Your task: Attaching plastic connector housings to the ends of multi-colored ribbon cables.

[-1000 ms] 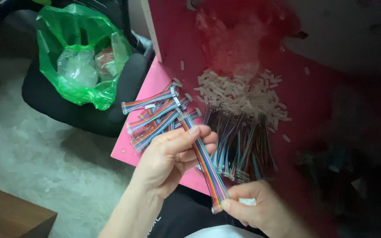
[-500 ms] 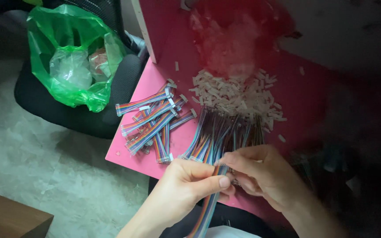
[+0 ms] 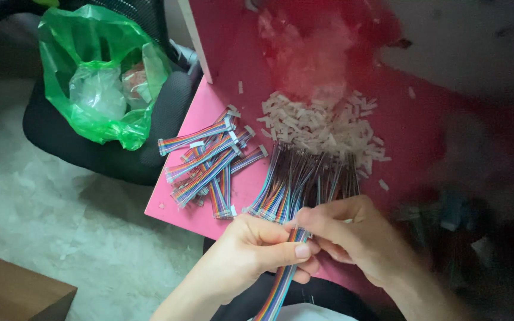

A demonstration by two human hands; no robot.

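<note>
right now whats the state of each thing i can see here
left hand: gripping the rainbow ribbon cable
right hand: pinching the same cable's top end
pile of finished rainbow cables: lying loose on pink table
heap of small white connectors: loose
green plastic bag: open, on black chair

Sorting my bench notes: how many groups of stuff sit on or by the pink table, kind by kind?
Ribbon cable held in both hands: 1
Heap of finished ribbon cables: 1
Row of loose ribbon cables: 1
Pile of white connector housings: 1
Green plastic bag on the black chair: 1
Total: 5
</note>
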